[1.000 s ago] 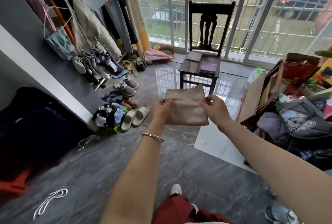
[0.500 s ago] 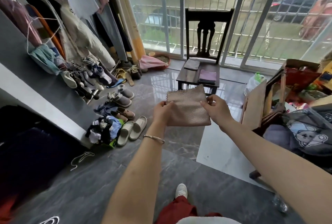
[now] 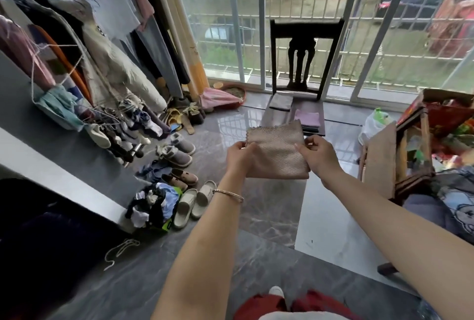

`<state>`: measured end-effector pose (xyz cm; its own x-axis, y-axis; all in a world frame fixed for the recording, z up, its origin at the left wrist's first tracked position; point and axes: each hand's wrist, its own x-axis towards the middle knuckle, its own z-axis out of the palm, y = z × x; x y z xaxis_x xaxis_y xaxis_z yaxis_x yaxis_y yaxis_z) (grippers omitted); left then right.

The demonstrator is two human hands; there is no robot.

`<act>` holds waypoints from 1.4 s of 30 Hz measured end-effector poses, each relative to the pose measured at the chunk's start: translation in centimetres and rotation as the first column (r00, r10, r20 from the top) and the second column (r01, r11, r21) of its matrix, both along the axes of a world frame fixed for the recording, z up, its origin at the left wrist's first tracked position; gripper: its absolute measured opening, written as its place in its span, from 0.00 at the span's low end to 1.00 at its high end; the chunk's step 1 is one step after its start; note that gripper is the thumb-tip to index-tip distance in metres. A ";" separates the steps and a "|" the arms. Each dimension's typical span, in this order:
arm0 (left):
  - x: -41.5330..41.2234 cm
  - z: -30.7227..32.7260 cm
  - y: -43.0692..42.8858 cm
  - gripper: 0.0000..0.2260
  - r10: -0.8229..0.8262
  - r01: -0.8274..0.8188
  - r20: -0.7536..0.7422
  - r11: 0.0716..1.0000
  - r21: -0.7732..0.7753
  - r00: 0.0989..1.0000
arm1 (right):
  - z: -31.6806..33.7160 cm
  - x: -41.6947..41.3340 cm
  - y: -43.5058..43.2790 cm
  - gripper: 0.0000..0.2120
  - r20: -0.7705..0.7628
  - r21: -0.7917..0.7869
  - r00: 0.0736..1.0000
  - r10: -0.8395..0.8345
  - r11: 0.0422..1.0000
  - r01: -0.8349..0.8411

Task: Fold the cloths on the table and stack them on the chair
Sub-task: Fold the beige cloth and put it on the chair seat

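Holding the folded beige cloth in mid-air, short of the chair. Pinched at one side by the left hand and at the other by the right hand, probably to keep the fold square for stacking. Lying on the chair seat: pink stack, with grey cloth beside. Cannot make out the surface. Left of the chair, shoes on glossy floor under hanging clothes.

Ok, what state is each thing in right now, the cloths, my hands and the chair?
beige cloth: folded, held in the air by both hands.
left hand: grips the cloth's left edge.
right hand: pinches its right edge.
chair: upright by the window.
purple cloth: folded, topping a stack on the seat.
grey cloth: folded, flat on the seat.
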<state>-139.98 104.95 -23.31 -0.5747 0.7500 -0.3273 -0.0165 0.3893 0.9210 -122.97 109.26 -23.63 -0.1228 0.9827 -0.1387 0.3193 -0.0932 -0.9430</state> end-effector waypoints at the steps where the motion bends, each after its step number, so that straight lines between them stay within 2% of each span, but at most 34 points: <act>1: -0.3 -0.1 0.5 0.11 -0.001 0.001 -0.003 1.000 -0.002 1.000 | -0.1 -0.3 0.4 0.09 -0.001 -0.005 1.000 -0.010 1.000 0.010; 10: -1.8 -1.2 4.9 0.11 -0.028 0.025 -0.063 0.998 -0.049 0.998 | -1.4 -1.8 4.3 0.07 -0.009 -0.039 0.999 -0.048 0.998 0.048; 14: -2.3 -1.6 8.2 0.10 -0.054 0.048 -0.084 0.996 -0.071 0.995 | -2.0 -2.2 7.5 0.10 0.016 -0.050 0.999 -0.051 0.997 0.052; 18: -2.1 -1.5 11.8 0.06 -0.038 0.037 -0.022 0.996 -0.077 0.999 | -1.7 -2.3 11.5 0.06 0.043 -0.044 0.999 -0.021 0.999 0.023; 20: -1.9 -1.4 13.9 0.08 -0.036 0.034 -0.023 0.996 -0.085 0.999 | -1.4 -2.3 13.7 0.10 0.044 -0.017 0.999 -0.018 1.000 0.019; 28: -1.5 -0.5 21.6 0.05 -0.018 0.017 -0.012 0.997 -0.074 1.000 | -0.7 -1.8 21.4 0.13 0.053 -0.016 0.999 0.007 1.000 -0.006; 33: -0.9 -0.4 25.1 0.06 -0.021 0.020 -0.020 0.997 -0.077 1.000 | -0.7 -1.1 24.8 0.08 0.030 -0.048 0.999 0.014 0.999 -0.012; 42: 0.2 -1.5 30.1 0.07 -0.038 0.033 -0.036 0.992 -0.122 0.999 | -1.1 0.2 29.3 0.06 0.033 -0.067 0.999 -0.006 0.998 0.008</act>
<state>-139.75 135.05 -24.83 -0.5621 0.7265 -0.3952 0.0339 0.4977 0.8667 -122.78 138.52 -24.75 -0.1104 0.9719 -0.2080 0.3495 -0.1579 -0.9235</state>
